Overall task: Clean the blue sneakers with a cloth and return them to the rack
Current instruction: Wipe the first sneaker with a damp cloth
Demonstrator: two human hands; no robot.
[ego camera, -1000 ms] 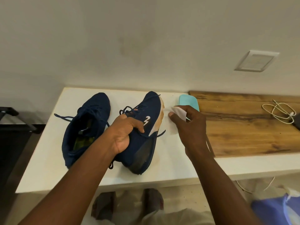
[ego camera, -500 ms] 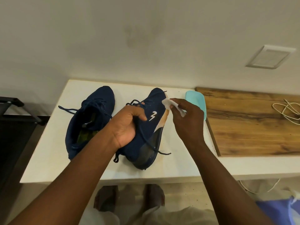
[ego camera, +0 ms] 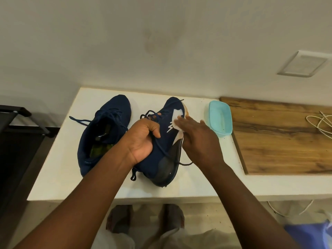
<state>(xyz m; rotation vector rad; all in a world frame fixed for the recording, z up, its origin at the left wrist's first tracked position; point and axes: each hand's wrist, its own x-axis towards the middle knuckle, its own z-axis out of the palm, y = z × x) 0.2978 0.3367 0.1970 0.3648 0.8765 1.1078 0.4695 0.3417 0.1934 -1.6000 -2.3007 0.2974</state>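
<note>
On the white counter [ego camera: 59, 168], dead ahead at 12 o'clock, the left hand [ego camera: 142, 141] is gripping one blue sneaker [ego camera: 162, 150] around the collar and laces, fingers curled tight, and tipping it onto its side. The right hand [ego camera: 195, 139] is lying flat with the fingers straight, pressing a small white cloth [ego camera: 177, 121] against the sneaker's side near the toe. It's not really pinching the cloth, just pushing on it. The other sneaker [ego camera: 106, 133] is sitting flat at about 10 o'clock, just beside the first one.

What's worrying me: that light blue tub [ego camera: 229, 115] is sitting at 2 o'clock, right by the wiping hand, so a wide swipe could be bumping it and sending whatever's inside toward the wooden board [ego camera: 278, 141] and the white cable [ego camera: 321, 123] at 3 o'clock. The cloth could also be sliding out from under those flat fingers, and the loose laces are dangling right in the wiping path.

As for the tub, it's looking like a little clear liquid at the bottom, but honestly I can't tell.
</note>
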